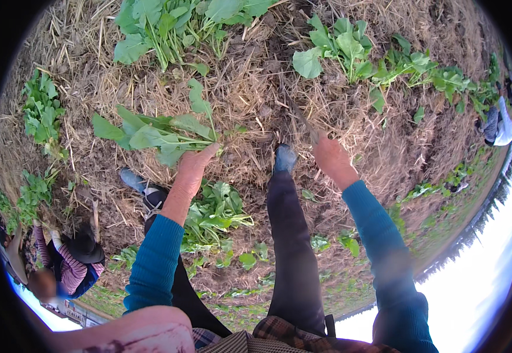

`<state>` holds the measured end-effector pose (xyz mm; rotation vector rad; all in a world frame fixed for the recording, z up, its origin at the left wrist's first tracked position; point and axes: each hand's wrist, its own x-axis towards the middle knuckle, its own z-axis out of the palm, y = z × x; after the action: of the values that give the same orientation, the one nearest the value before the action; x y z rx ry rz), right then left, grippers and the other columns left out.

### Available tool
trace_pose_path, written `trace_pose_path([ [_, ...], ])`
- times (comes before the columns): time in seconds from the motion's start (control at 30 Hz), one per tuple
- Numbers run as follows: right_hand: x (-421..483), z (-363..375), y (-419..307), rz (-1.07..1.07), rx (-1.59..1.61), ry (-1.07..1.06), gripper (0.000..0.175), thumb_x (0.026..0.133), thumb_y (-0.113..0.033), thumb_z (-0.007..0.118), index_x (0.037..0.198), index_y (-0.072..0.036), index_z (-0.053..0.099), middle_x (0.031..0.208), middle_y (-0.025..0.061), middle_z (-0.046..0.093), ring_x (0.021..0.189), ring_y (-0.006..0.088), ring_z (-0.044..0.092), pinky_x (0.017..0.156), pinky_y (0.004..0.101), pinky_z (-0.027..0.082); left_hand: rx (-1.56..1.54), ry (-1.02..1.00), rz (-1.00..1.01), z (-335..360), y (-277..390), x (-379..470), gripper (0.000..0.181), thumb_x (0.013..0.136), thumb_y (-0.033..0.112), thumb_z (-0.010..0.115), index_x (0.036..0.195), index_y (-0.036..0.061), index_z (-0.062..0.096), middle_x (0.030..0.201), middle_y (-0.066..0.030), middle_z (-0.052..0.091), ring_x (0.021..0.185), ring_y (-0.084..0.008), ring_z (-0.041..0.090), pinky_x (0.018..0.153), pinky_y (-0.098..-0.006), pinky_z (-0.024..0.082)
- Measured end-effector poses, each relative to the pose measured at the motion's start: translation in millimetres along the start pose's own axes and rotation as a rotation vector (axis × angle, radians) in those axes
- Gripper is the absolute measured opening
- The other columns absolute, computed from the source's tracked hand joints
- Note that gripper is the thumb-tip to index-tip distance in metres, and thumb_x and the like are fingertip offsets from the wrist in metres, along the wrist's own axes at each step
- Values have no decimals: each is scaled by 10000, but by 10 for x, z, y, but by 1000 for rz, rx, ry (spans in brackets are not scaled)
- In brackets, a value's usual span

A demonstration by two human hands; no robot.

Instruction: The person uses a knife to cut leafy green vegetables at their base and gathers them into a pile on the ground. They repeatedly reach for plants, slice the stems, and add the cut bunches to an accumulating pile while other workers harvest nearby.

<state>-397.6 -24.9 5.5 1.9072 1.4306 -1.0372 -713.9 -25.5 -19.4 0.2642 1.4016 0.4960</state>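
Observation:
My left hand (194,170) grips a small bunch of leafy greens (150,133) by the stems, with the broad leaves pointing left. My right hand (333,159) is closed around the handle end of a slender hand tool (305,120). Its far end slants up and left toward the soil and blends into the straw, so its head cannot be made out. Below the left wrist lies a heap of greens (216,207), between my two legs. A larger pile of greens (168,28) rests on the straw ahead of my left hand.
Dry straw (247,101) covers the soil. More greens (344,48) stretch in a row toward the right. My blue-toed shoe (285,158) stands between my hands. A person in a dark hat (86,245) crouches at lower left; another person (503,123) bends at far right.

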Motion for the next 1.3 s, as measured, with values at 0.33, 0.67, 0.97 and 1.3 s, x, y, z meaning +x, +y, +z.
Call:
trace_pose_path([
  [0.33,821,-205,-41,53,-129,-207,319,932,-259,411,1102,-35,561,1058,230,615,991,410,604,845,495,485,347,-31,114,321,343,265,428,834,280,675,1172,40,569,1110,-39,594,989,-154,533,907,-301,406],
  [0.67,299,197,287,-23,4,-160,273,934,-277,451,1055,-33,450,851,246,636,813,437,629,752,529,498,436,-69,75,824,271,654,422,829,348,674,1088,18,634,1020,-64,640,905,-159,577,865,-310,451],
  [0.97,136,-146,348,118,-61,-203,233,922,-175,429,1059,2,491,932,246,639,912,408,631,805,496,497,350,-59,88,578,267,478,404,824,264,688,1110,-5,592,1055,-90,622,929,-177,601,837,-328,530],
  [1.3,905,271,420,-117,-162,-176,280,949,-180,374,1094,10,519,1055,267,609,960,400,622,855,473,498,388,-162,24,626,118,758,331,852,220,655,1091,-4,608,1047,-67,626,931,-149,592,838,-306,514],
])
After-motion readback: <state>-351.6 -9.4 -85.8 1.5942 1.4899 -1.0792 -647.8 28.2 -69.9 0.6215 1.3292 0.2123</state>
